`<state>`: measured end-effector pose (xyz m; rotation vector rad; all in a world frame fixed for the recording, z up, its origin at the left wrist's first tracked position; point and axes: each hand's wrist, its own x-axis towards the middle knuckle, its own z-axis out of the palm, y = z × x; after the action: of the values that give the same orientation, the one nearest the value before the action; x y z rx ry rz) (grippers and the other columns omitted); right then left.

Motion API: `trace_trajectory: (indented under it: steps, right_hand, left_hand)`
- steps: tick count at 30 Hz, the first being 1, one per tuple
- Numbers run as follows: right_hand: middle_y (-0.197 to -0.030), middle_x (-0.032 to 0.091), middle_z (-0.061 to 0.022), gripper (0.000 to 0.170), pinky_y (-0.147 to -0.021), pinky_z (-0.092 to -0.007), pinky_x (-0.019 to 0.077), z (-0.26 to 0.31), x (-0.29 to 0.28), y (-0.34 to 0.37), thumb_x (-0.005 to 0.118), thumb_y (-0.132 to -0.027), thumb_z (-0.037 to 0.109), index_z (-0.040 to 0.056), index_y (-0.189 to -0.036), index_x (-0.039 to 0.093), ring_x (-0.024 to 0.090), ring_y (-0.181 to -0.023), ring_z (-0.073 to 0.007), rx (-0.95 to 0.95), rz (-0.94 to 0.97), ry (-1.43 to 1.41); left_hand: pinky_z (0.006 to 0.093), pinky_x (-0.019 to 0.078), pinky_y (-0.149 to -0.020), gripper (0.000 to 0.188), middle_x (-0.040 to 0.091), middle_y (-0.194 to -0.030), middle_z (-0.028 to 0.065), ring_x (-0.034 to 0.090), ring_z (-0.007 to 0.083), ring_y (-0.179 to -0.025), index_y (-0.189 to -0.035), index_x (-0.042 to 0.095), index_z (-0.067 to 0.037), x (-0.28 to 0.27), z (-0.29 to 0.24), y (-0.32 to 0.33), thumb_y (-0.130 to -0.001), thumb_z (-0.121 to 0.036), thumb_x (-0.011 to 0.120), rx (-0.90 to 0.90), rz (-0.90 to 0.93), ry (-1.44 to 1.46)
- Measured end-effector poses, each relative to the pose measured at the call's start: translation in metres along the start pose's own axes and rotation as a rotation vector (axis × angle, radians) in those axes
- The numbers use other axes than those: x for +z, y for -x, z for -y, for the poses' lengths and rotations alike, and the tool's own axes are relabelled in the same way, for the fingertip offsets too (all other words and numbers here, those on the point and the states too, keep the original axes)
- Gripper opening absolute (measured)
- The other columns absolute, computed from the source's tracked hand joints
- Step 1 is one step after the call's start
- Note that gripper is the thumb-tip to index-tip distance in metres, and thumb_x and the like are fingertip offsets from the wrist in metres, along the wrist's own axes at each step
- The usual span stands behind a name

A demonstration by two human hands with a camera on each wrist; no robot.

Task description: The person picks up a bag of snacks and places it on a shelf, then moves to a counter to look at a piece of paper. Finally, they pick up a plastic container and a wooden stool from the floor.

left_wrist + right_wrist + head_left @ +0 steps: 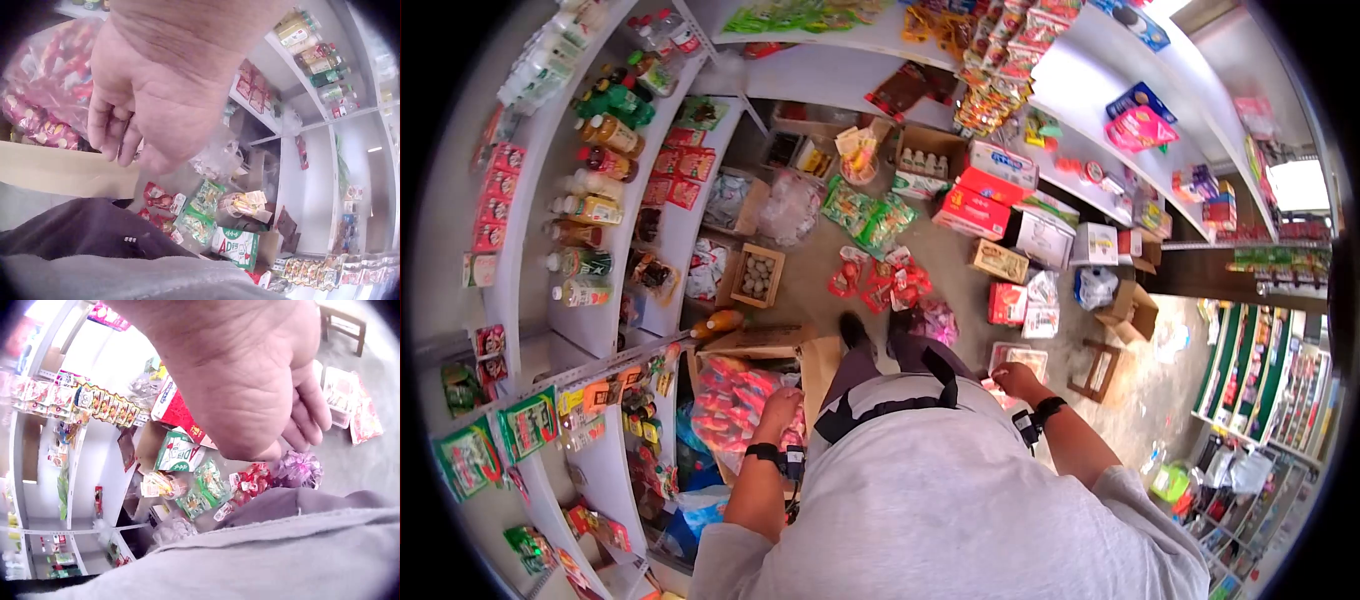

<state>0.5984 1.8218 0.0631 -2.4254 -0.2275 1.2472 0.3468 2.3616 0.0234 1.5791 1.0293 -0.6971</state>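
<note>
My left hand [779, 412] hangs at my side with loosely bent fingers and nothing visible in it. It overlaps a cardboard box [59, 167] full of red snack packets [735, 402] in clear plastic. On my other side, the right hand [265, 381] hangs relaxed, its fingers partly extended and no object in them. A clear tub [339, 394] lies on the floor near it. Ahead of my feet are red packets [895, 282], green bags [870, 220] and a purple bag [936, 322].
Shelves with bottles [605, 135] stand on the left, and hanging snack strips [1010, 60] drop from the shelf ahead. Red cartons [975, 205], an open cardboard box [1132, 312] and a wooden stool [1095, 370] stand on the floor to the right. A crate of eggs [757, 275] sits front left.
</note>
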Motion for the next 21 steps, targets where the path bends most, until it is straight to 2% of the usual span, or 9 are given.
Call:
trace_trajectory:
  steps: [5,6,8,11,12,13,15,18,21]
  right_hand:
    - [-0.088,0.073,-0.0141,0.016,-0.068,-0.0375,0.0549,-0.018,-0.034,-0.041,0.060,-0.087,0.013,0.0066,-0.095,0.073,0.071,-0.079,-0.0260,-0.222,-0.136,-0.034]
    - [-0.088,0.072,-0.0161,0.018,-0.068,-0.0396,0.0545,-0.013,-0.044,-0.038,0.059,-0.089,0.018,0.0058,-0.093,0.072,0.071,-0.079,-0.0296,-0.065,-0.139,-0.242]
    - [-0.087,0.072,-0.0173,0.021,-0.066,-0.0421,0.0540,0.002,-0.064,-0.026,0.059,-0.090,0.022,0.0049,-0.091,0.071,0.069,-0.076,-0.0341,-0.045,-0.282,-0.031]
    - [-0.090,0.068,-0.0259,0.030,-0.075,-0.0511,0.0532,-0.096,-0.032,-0.064,0.062,-0.087,0.032,0.0040,-0.093,0.071,0.065,-0.088,-0.0466,-0.227,-0.224,0.185]
    - [-0.093,0.069,-0.0259,0.033,-0.077,-0.0512,0.0525,-0.052,-0.056,-0.029,0.063,-0.088,0.034,0.0017,-0.093,0.070,0.066,-0.091,-0.0452,-0.046,-0.183,0.025]
    - [-0.095,0.070,-0.0249,0.038,-0.079,-0.0513,0.0516,-0.127,-0.014,-0.065,0.063,-0.090,0.036,-0.0005,-0.094,0.069,0.066,-0.094,-0.0437,-0.144,-0.227,-0.210]
    - [-0.092,0.070,-0.0236,0.042,-0.077,-0.0487,0.0520,-0.053,-0.061,-0.020,0.066,-0.088,0.043,0.0013,-0.094,0.069,0.067,-0.092,-0.0421,-0.024,-0.180,0.051]
    - [-0.082,0.067,-0.0096,0.016,-0.069,-0.0438,0.0530,-0.223,0.008,-0.127,0.056,-0.082,0.025,0.0132,-0.084,0.067,0.067,-0.080,-0.0298,-0.300,-0.094,0.347]
    - [-0.078,0.068,-0.0120,0.019,-0.063,-0.0408,0.0531,-0.092,-0.047,-0.082,0.059,-0.083,0.026,0.0087,-0.083,0.068,0.067,-0.073,-0.0280,-0.016,-0.209,0.064]
  left_hand:
    - [0.0344,0.0537,-0.069,0.031,0.073,-0.091,0.0102,0.067,0.0185,-0.076,-0.108,0.072,-0.004,0.013,0.000,-0.034,-0.093,-0.026,0.057,0.427,0.063,-0.424]
    - [0.0349,0.0536,-0.069,0.031,0.073,-0.091,0.0103,0.067,0.0188,-0.075,-0.108,0.072,-0.004,0.017,-0.011,-0.036,-0.092,-0.027,0.058,0.510,0.069,-0.558]
    - [0.0351,0.0531,-0.068,0.031,0.073,-0.089,0.0109,0.067,0.0196,-0.074,-0.105,0.072,-0.003,0.032,-0.040,-0.040,-0.092,-0.028,0.059,0.248,0.093,-0.207]
    - [0.0361,0.0527,-0.073,0.028,0.073,-0.087,0.0123,0.068,0.0227,-0.079,-0.097,0.073,-0.002,0.046,-0.060,-0.077,-0.092,-0.024,0.057,0.318,0.113,-0.107]
    - [0.0371,0.0528,-0.076,0.027,0.072,-0.089,0.0130,0.068,0.0240,-0.081,-0.099,0.072,-0.001,0.044,-0.070,-0.085,-0.093,-0.020,0.054,0.313,0.096,-0.133]
    - [0.0380,0.0529,-0.079,0.027,0.072,-0.090,0.0138,0.068,0.0252,-0.082,-0.100,0.072,-0.001,0.042,-0.086,-0.087,-0.094,-0.017,0.051,0.308,0.078,-0.158]
    - [0.0385,0.0527,-0.078,0.027,0.072,-0.089,0.0129,0.068,0.0262,-0.083,-0.097,0.071,0.001,0.038,-0.101,-0.081,-0.094,-0.018,0.053,0.414,0.072,0.013]
    - [0.0425,0.0514,-0.081,0.034,0.070,-0.093,0.0182,0.066,0.0360,-0.089,-0.095,0.071,-0.005,0.005,-0.136,-0.083,-0.094,-0.034,0.054,0.511,0.042,-0.365]
    - [0.0431,0.0511,-0.084,0.031,0.070,-0.095,0.0179,0.065,0.0370,-0.094,-0.092,0.070,-0.002,-0.070,-0.197,-0.073,-0.093,-0.030,0.057,0.526,0.042,-0.314]
